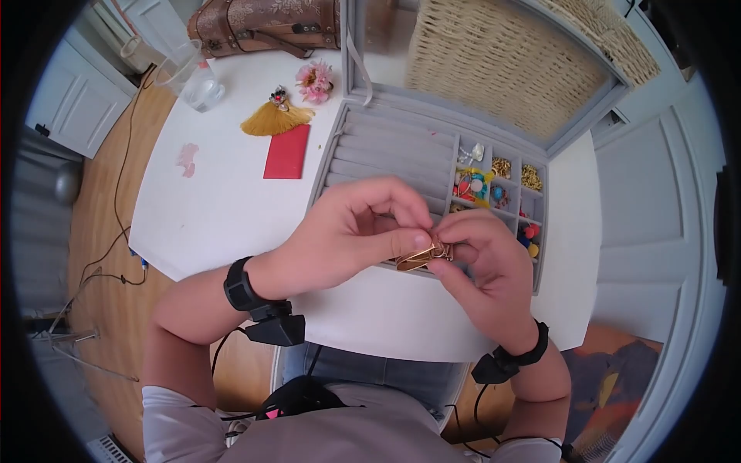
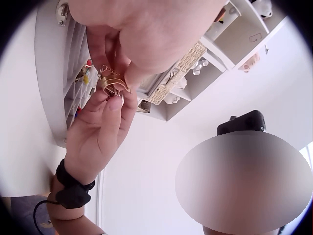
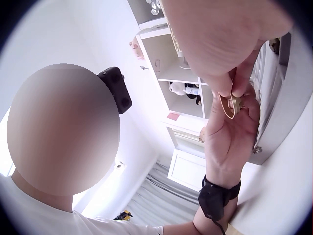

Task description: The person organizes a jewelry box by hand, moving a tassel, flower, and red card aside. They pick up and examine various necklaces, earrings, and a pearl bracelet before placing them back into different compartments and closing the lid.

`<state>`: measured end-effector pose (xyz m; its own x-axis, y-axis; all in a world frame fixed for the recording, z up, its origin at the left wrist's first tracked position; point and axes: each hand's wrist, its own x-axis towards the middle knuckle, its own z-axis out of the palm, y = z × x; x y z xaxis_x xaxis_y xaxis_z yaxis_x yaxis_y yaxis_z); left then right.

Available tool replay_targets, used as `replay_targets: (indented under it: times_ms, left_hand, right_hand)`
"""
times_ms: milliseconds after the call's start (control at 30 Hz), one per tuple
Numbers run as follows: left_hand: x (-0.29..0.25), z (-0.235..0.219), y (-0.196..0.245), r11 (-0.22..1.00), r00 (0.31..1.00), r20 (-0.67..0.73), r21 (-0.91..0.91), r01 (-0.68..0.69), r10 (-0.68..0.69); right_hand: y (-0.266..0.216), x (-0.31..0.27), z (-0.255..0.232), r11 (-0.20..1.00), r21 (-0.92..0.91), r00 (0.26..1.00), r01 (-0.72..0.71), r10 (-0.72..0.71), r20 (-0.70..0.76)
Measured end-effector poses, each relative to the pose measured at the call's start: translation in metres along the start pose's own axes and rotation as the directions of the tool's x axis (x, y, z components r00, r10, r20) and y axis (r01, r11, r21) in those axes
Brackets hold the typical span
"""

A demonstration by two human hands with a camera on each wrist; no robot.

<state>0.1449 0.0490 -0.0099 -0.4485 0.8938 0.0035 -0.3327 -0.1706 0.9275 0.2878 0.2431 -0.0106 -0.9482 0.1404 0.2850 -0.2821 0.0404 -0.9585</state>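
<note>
Over the front edge of the jewellery box [image 1: 332, 147], both hands meet at a gold bracelet [image 1: 417, 258]. My left hand [image 1: 347, 231] pinches its band between thumb and fingers. From the other side, my right hand [image 1: 490, 258] pinches the end with small links. In the left wrist view, the bracelet [image 2: 113, 84] shows as a thin curved band, with a small clasp [image 2: 103, 69] beside it. Part of the bracelet [image 3: 229, 107] also shows in the right wrist view, the rest hidden by fingers. The box lid stands raised, and its compartments [image 1: 494, 181] hold beads and gold chains.
Left of the box, a red packet [image 1: 286, 153], a yellow tassel ornament [image 1: 276, 119] and a pink flower [image 1: 315, 82] lie on the white table [image 1: 224, 208]. Farther back are a clear bottle [image 1: 204, 91] and a brown patterned bag [image 1: 266, 27].
</note>
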Motion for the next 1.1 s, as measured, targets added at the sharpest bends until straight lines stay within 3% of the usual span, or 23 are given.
replay_targets:
  times_ms: [133, 200, 233, 300, 433, 500, 700, 800, 900, 967, 1100]
  left_hand:
    - [-0.001, 0.001, -0.002, 0.998, 0.999, -0.024, 0.055, -0.025, 0.026]
    - [-0.003, 0.001, -0.002, 0.971, 0.998, -0.011, 0.233, -0.063, 0.067]
    - [-0.004, 0.002, 0.0, 0.973, 0.998, -0.018, 0.226, -0.048, 0.053]
    - [-0.004, 0.003, 0.005, 0.855, 0.99, 0.023, 0.502, -0.131, 0.137]
    - [-0.006, 0.011, 0.012, 0.849, 0.985, -0.07, 0.518, -0.099, 0.157]
    - [-0.003, 0.008, 0.015, 0.809, 0.982, 0.011, 0.566, -0.159, 0.186]
    - [0.0, 0.004, 0.005, 0.839, 0.99, 0.064, 0.525, -0.143, 0.128]
    - [-0.001, 0.007, 0.002, 0.835, 0.969, 0.141, 0.492, -0.247, 0.203]
    - [-0.002, 0.008, 0.009, 0.837, 0.987, 0.109, 0.526, -0.155, 0.114]
    - [0.001, 0.003, 0.008, 0.925, 0.998, 0.061, 0.376, -0.055, 0.035]
    - [0.002, -0.003, 0.004, 0.951, 0.998, 0.069, 0.306, -0.035, 0.015]
  right_hand:
    - [0.001, 0.001, 0.003, 0.986, 0.157, 0.997, -0.047, 0.056, -0.052]
    - [0.004, -0.002, 0.001, 0.997, 0.006, 0.997, -0.072, 0.072, -0.025]
    - [0.003, -0.003, -0.001, 0.996, 0.014, 0.996, -0.087, 0.087, -0.025]
    - [-0.003, 0.0, -0.007, 0.95, -0.311, 0.998, 0.005, 0.017, 0.067]
    - [-0.005, 0.003, -0.002, 0.945, -0.313, 0.994, 0.097, -0.077, 0.076]
    - [-0.006, 0.001, 0.0, 0.972, -0.234, 0.999, 0.033, -0.03, 0.016]
    - [0.0, -0.002, -0.006, 0.981, -0.193, 0.999, 0.038, -0.033, 0.029]
    - [0.004, -0.004, -0.01, 0.984, -0.168, 0.998, 0.051, -0.047, 0.028]
    - [0.001, -0.004, -0.006, 0.996, -0.094, 1.0, 0.004, -0.005, -0.005]
    - [-0.001, -0.002, -0.004, 0.999, -0.027, 0.998, -0.04, 0.038, -0.043]
    - [-0.004, 0.0, -0.007, 0.992, 0.007, 0.992, -0.125, 0.126, -0.019]
